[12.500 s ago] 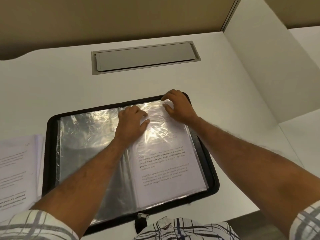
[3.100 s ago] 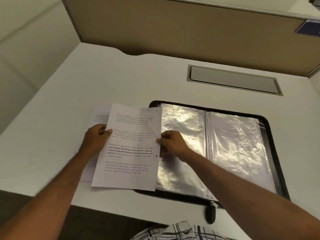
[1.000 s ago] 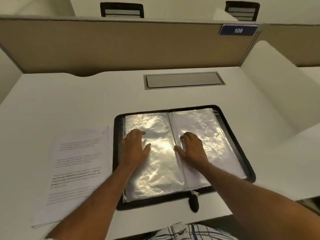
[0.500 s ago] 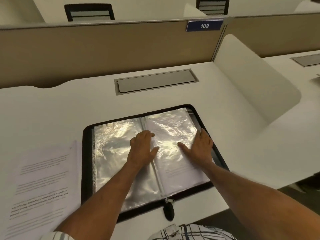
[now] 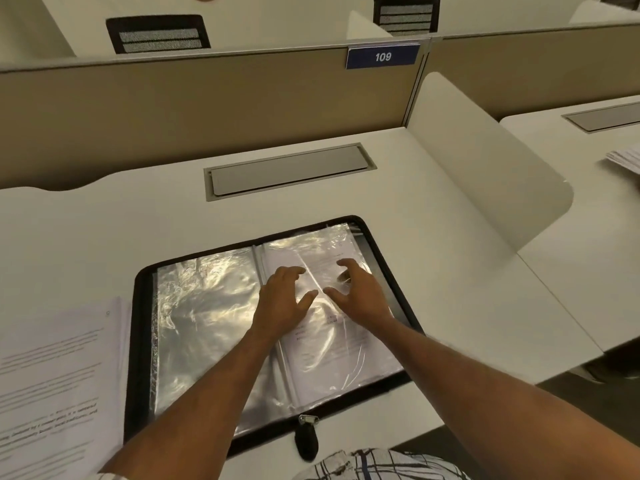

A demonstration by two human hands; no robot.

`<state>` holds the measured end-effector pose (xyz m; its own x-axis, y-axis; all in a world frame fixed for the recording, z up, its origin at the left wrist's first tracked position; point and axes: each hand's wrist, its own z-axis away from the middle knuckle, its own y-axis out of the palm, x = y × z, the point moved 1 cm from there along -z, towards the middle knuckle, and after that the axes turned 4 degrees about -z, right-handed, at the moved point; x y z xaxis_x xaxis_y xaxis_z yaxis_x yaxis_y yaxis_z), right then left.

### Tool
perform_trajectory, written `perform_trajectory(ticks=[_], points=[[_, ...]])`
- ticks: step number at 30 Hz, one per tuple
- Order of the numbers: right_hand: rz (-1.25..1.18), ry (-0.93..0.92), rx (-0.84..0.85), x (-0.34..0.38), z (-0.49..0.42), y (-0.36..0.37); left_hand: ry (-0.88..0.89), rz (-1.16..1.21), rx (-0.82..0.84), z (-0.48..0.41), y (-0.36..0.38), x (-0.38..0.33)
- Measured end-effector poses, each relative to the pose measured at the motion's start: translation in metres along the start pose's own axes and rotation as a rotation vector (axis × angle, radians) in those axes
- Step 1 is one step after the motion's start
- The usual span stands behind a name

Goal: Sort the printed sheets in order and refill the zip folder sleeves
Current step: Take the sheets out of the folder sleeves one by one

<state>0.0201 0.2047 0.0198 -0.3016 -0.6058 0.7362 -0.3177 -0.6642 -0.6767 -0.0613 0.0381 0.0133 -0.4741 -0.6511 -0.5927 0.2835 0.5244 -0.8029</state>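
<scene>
The left hand point(image 5: 282, 299) and right hand point(image 5: 360, 294) had converged on the right clear plastic sleeve point(image 5: 332, 355) of the black zip folder point(image 5: 138, 341), fingers point(image 5: 292, 271) apart, sheet seemingly seated.

Head-worn view, steeply down, near the desk point(image 5: 433, 237)

Black zip folder point(image 5: 139, 341) lies open flat, zipper pull point(image 5: 306, 441) at near edge. Left clear sleeve point(image 5: 207, 323) shiny, crinkled, empty. Right sleeve point(image 5: 341, 355) holds a printed sheet. Stack of printed sheets point(image 5: 59, 375) lies flat just left of the folder, face up.
</scene>
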Motion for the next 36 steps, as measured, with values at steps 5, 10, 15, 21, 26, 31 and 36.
perform_trajectory(ticks=[5,10,15,21,26,31,36], points=[[-0.481,0.045,0.161,0.029,-0.003,-0.002,-0.37,0.544,0.081,-0.008,-0.007,-0.022],[-0.856,0.055,0.371,0.062,0.001,0.009,-0.451,0.681,0.08,-0.009,-0.016,-0.01],[-0.947,0.126,0.465,0.085,0.007,0.03,-0.558,0.874,0.003,0.004,-0.03,0.005],[-0.769,0.034,0.198,0.085,0.007,0.048,-0.642,0.751,-0.177,0.023,-0.061,0.043],[-0.445,-0.011,0.154,0.071,0.002,0.06,-0.732,0.524,-0.199,0.043,-0.09,0.095],[-0.162,-0.143,0.123,0.049,0.0,0.067,-0.78,0.184,-0.191,0.069,-0.115,0.143],[0.12,-0.24,0.1,0.028,-0.005,0.067,-0.705,0.031,-0.223,0.086,-0.124,0.154]])
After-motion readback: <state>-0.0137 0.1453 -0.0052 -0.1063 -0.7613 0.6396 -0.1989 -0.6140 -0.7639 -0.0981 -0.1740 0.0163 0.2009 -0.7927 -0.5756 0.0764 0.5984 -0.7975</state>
